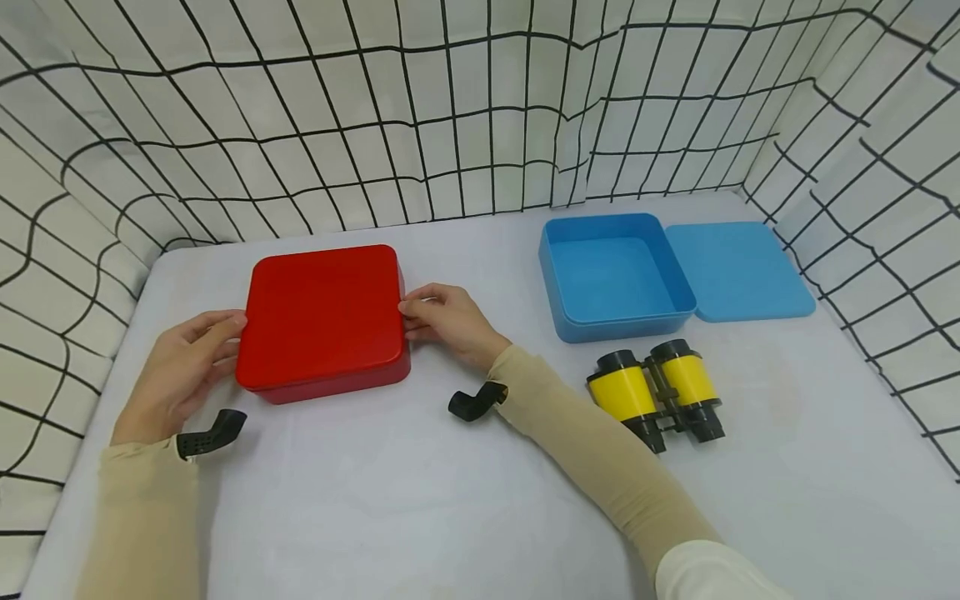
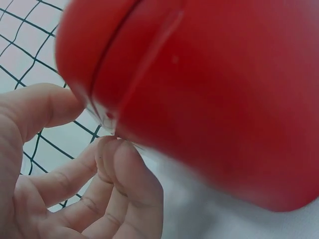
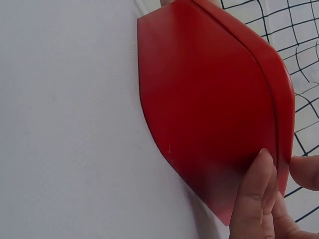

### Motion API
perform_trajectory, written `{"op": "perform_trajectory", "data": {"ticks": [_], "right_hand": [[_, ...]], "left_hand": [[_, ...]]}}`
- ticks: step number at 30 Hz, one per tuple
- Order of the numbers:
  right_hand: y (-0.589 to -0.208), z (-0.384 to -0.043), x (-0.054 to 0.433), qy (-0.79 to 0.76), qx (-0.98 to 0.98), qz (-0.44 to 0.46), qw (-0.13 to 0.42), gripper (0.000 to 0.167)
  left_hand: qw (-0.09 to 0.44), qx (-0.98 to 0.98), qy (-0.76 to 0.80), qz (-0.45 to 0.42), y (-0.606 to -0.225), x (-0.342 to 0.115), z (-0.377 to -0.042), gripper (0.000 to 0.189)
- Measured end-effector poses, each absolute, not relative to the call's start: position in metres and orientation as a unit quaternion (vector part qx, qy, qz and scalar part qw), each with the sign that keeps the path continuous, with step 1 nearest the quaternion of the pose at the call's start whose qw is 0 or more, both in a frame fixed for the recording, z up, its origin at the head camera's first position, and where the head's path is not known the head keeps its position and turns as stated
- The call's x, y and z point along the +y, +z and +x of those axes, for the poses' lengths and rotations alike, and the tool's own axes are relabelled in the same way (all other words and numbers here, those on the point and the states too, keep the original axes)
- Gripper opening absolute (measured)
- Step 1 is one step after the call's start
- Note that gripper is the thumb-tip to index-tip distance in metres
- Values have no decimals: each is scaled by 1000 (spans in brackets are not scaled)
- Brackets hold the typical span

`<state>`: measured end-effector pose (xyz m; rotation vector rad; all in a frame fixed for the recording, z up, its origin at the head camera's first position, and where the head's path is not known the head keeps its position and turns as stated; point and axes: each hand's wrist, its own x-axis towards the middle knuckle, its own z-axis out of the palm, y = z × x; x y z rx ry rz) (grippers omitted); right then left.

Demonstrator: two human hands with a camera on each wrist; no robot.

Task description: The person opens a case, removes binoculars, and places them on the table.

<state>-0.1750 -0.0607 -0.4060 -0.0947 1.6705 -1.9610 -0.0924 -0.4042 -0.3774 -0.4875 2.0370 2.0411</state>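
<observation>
A: Nearest us, yellow-and-black binoculars (image 1: 656,392) lie beside the right forearm (image 1: 600,467); beyond, bent fingers of the left hand (image 1: 180,367) grasp one side of a box.

B: And the right hand (image 1: 453,325)?

A: It pinches the opposite side, thumb against the lid (image 3: 283,89). How firmly, we cannot tell.

B: The box itself?

A: A red, round-cornered rectangular box (image 1: 322,317), lid on, on the left of the white-covered table (image 1: 360,517). We judge the step as gripping its edges; next seems to call for even effort from both hands.

B: Room to move?

A: We see bare cloth rightward, until an open blue rectangular box (image 1: 615,279) and a flat blue panel (image 1: 742,271) just beside it. A black-gridded white wall (image 1: 465,83) closes off the back.
</observation>
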Motion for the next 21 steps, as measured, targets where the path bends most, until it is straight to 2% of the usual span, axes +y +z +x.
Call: {"op": "perform_trajectory", "data": {"ticks": [4,12,21], "right_hand": [[-403,-176,-61,-737,615,-42,278,26],[-400,-177,-55,-743,608,-47,276,24],[-402,-174,-53,-744,612,-43,264,23]], "left_hand": [[106,694,693,-165,-373,-406,-92,34],[103,668,718,-166,-371,-404,-98,18],[104,665,716,-184,-373,-405,-94,14]]}}
